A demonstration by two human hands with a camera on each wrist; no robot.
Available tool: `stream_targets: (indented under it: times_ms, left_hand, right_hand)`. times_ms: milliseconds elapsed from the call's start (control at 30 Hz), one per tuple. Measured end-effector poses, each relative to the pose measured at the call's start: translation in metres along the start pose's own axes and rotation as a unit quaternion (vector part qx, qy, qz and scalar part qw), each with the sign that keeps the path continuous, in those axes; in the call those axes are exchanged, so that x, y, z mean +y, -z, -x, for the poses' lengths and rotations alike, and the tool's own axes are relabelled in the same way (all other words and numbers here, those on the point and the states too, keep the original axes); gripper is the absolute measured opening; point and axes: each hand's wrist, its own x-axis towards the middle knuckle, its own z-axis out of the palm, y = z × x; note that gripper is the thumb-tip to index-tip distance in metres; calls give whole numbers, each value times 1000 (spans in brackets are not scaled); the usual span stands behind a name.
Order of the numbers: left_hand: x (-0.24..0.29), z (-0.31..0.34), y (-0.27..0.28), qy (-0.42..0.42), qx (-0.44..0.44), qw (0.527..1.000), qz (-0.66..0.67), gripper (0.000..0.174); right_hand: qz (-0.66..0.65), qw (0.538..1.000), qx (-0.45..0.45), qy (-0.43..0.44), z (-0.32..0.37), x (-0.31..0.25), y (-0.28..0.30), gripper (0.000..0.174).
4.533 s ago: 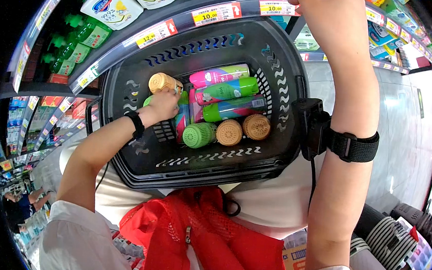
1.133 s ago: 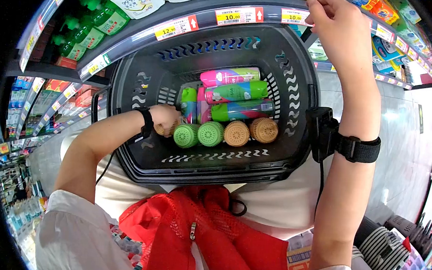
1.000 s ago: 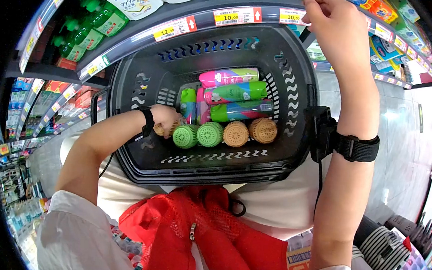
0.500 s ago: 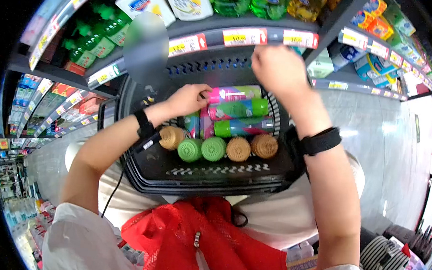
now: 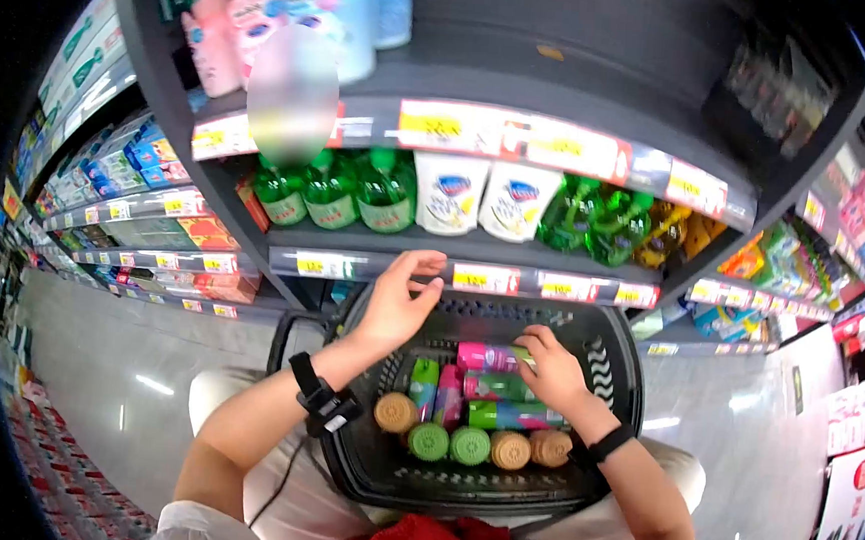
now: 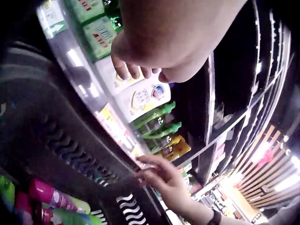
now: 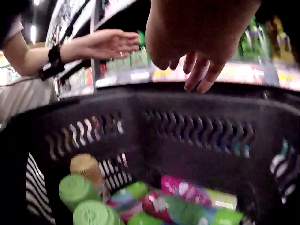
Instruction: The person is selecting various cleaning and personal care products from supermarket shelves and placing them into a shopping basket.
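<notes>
My left hand [image 5: 400,303] is raised over the back left of a black shopping basket [image 5: 477,496], fingers loosely bent, holding nothing. My right hand [image 5: 554,374] hovers above the basket's right side with relaxed fingers; in the right wrist view, nothing is in its grasp. Inside, a tan-capped container [image 5: 395,413] stands at the left end of a front row, beside green-capped containers [image 5: 428,442] and tan-capped ones [image 5: 511,450]. Behind that row lie several pink and green spray cans [image 5: 515,416], some lengthwise, others crosswise.
A shelf edge with price tags [image 5: 485,279] runs just behind the basket. Above it stand green pump bottles [image 5: 387,202] and white pouches [image 5: 450,196]. Higher up are pink bottles [image 5: 213,44]. Grey floor [image 5: 126,349] shows on both sides.
My left hand set the tan-capped container at the row's left end, let go and rose. My right hand came down from the shelf edge over the basket. The head view tilted up to higher shelves.
</notes>
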Motion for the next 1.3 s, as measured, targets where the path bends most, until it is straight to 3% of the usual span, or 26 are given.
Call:
stream_targets:
  times_ms: [100,133,200,233,267,400,500,567,700,733,800,867,967,1133,1233,1300]
  left_hand:
    - [9,-11,12,17,38,995,92,26]
    - [9,-11,15,28,45,991,119,25]
    - [0,-8,20,45,44,986,155,24]
    - [-2,-6,23,83,45,978,183,24]
    - [-2,-5,26,120,46,969,212,24]
    - [24,0,41,201,35,935,289,26]
    - [35,0,53,190,31,929,315,27]
    - [38,-2,58,190,23,928,318,28]
    - [43,0,59,193,10,929,315,28]
    - [42,1,57,182,-2,932,312,28]
    - [44,4,56,172,-14,935,309,28]
    - [47,4,56,159,-24,935,317,28]
    - [58,5,62,156,-27,936,315,29]
    - [68,6,65,126,-69,921,363,33]
    - [78,11,57,-2,-102,916,387,41]
    - [80,13,49,-83,-96,914,385,55]
  right_hand:
    - [-168,968,186,22,-43,-62,57,30]
    - [-79,947,283,129,-66,-83,82,31]
    - [-212,909,339,119,-110,-131,117,37]
    - [-193,899,359,159,-136,-154,138,44]
    - [-273,885,343,157,-160,-178,151,52]
    - [-200,908,340,140,-258,-222,159,82]
    - [-153,924,344,72,-286,-238,146,89]
    - [-206,915,343,45,-298,-237,134,87]
    - [-200,910,364,2,-289,-239,139,76]
    - [-217,890,400,21,-287,-237,138,70]
    - [-257,857,441,71,-280,-233,147,75]
    - [-325,824,452,105,-272,-229,160,72]
    - [-365,811,439,125,-249,-224,185,72]
    - [-371,846,377,61,-177,-221,193,62]
    - [-385,873,298,30,-135,-211,175,61]
    - [-353,894,275,21,-115,-198,156,73]
